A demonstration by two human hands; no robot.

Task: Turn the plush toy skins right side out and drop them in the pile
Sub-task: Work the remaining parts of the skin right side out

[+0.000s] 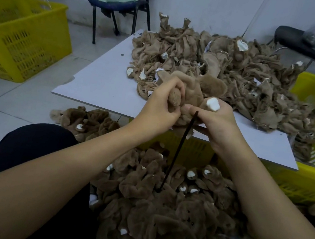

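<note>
Hands held together above the near edge of the surface (102,75): left hand (159,107) grips a limb of the plush skin (195,88), right hand (217,123) clasps its body and a black rod (178,152).

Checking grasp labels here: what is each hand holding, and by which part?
Both hold one plush skin: left hand grips a limb, right hand its white-tipped part plus a black stick.
</note>
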